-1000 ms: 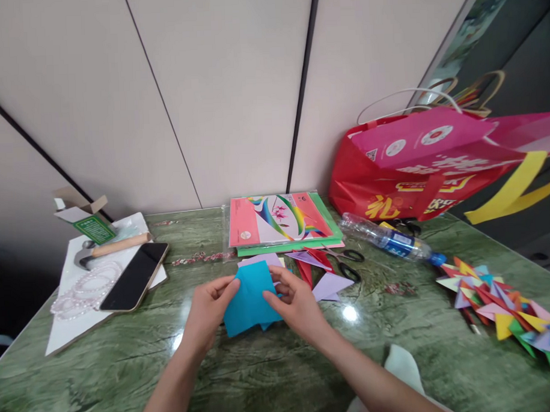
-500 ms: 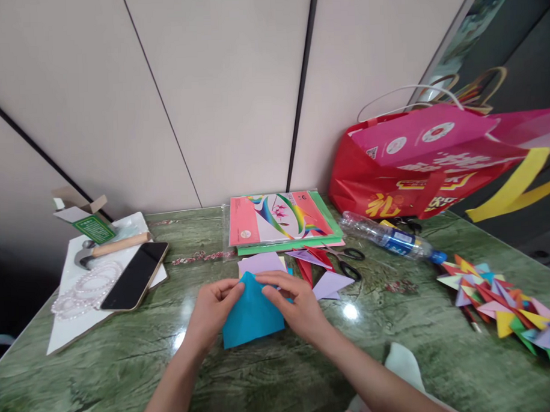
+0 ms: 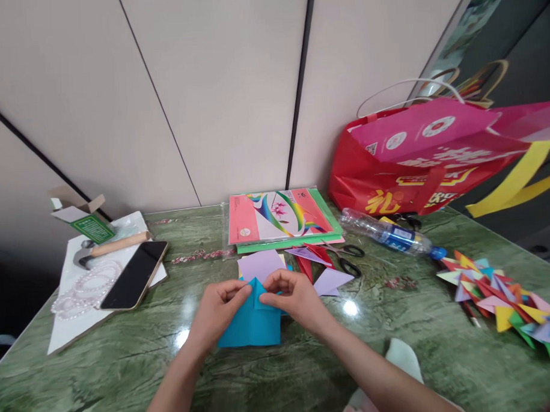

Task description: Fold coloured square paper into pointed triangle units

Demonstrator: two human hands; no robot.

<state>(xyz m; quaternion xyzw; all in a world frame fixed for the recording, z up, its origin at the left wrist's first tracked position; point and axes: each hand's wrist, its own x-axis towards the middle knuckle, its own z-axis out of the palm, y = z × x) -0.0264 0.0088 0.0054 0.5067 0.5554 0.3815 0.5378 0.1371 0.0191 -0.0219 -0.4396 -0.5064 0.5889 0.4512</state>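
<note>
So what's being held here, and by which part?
The blue paper, pinched at its folded top point: left hand on the left flap, right hand on the right. Its lower part lies on the green table.

Worktop (image 3: pixel 127 367): green veined stone, polished, with glare spots. Blue paper sheet (image 3: pixel 252 327), centre: matt, smooth, creased. Hammer (image 3: pixel 109 246), left: pale wooden handle, dull metal head. Phone (image 3: pixel 135 274): glossy black screen. Bottle (image 3: pixel 388 233), right: clear, crinkled plastic. Gift bag (image 3: pixel 391 184), upper right: glossy red. Paper pack (image 3: pixel 275 218): shiny clear plastic sleeve.
</note>
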